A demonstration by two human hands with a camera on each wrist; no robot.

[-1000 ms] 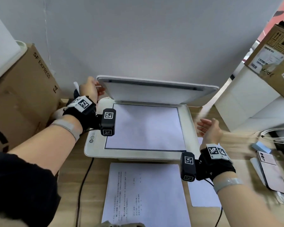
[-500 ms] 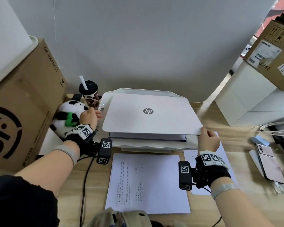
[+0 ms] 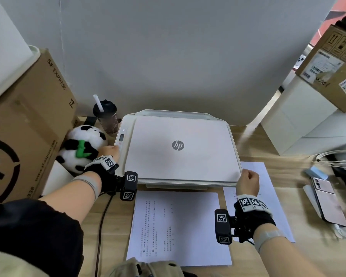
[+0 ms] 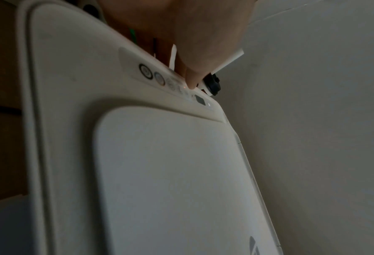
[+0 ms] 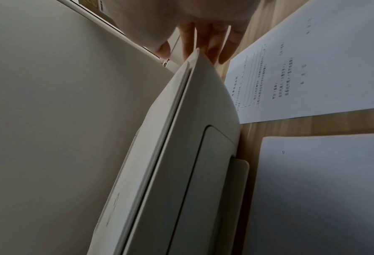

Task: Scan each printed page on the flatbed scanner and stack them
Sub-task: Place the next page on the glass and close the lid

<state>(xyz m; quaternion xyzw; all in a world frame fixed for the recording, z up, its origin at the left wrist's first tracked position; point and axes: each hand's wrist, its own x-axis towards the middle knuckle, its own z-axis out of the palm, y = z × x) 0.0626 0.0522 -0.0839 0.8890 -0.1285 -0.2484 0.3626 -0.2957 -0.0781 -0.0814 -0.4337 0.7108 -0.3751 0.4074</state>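
The white HP flatbed scanner (image 3: 178, 152) sits mid-desk with its lid down flat. My left hand (image 3: 108, 152) is at the control strip (image 4: 159, 79) on the scanner's left edge, and one fingertip (image 4: 191, 82) presses a button there. My right hand (image 3: 248, 180) holds the lid's front right corner (image 5: 194, 69), thumb on top and fingers (image 5: 212, 39) down the side. A printed page (image 3: 178, 226) lies in front of the scanner. Another printed page (image 3: 268, 186) lies to its right, partly under my right wrist. Anything on the scanner glass is hidden.
A big cardboard box (image 3: 28, 126), a panda plush (image 3: 82, 148) and a cup with a straw (image 3: 106, 118) crowd the scanner's left side. A black cable (image 3: 102, 226) runs down the desk. A phone (image 3: 328, 200) and white cables (image 3: 338, 158) lie at the right.
The lid went from fully raised, with a sheet on the glass, to flat down under my right hand. My left hand moved from the lid's left edge to the control strip.
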